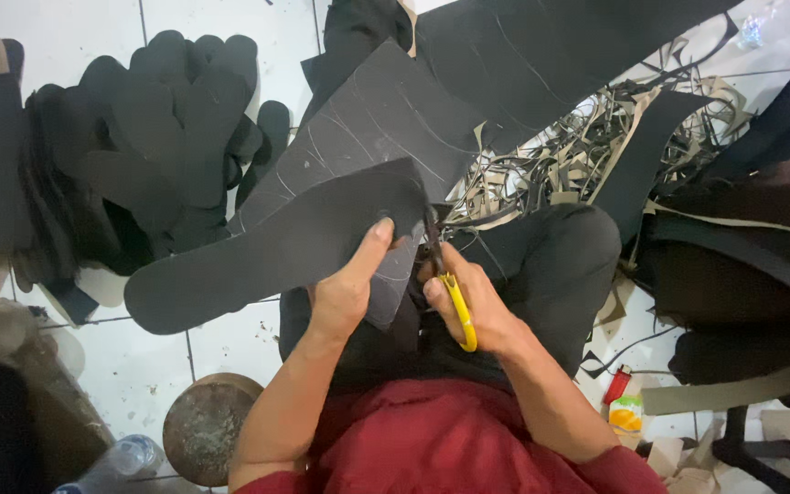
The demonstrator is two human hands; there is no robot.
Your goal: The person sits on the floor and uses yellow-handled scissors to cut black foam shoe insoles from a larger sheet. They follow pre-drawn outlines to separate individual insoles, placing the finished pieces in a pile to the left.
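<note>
My left hand (351, 284) grips a black sole-shaped piece (267, 252) that is partly cut out of a black sheet (368, 123) marked with thin outlines. My right hand (468, 306) holds yellow-handled scissors (454, 297), whose blades point up into the sheet's edge just right of my left thumb. The sheet lies across my lap, over my dark trousers (550, 261) and above my red shirt (450, 439).
A pile of cut black soles (139, 137) lies on the white tiled floor at left. Tan and black offcut strips (587, 146) are heaped at upper right. A round metal object (205, 430), a plastic bottle (116, 462), a red lighter (618, 384) and dark material (742, 274) surround me.
</note>
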